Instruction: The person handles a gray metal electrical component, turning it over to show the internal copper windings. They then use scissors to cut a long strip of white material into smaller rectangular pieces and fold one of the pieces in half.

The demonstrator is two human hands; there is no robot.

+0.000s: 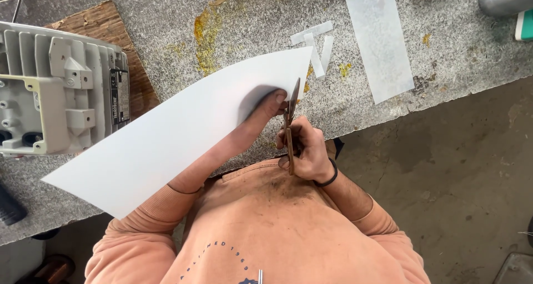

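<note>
Right hand (308,151) grips scissors (290,126), blades parted at white sheet (166,139); left hand (261,117) fingers support it beneath. Risk: unsupported sheet sags, cut wanders toward the thumb.

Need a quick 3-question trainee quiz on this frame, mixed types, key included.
1. True or false: the right hand holds the rusty metal scissors.
2. Which hand supports the large white paper sheet from beneath? A left hand B right hand
3. Fill in: the narrow white paper strips lie on the grey speckled stone ____.

Key: 1 true; 2 A; 3 worktop.
</note>
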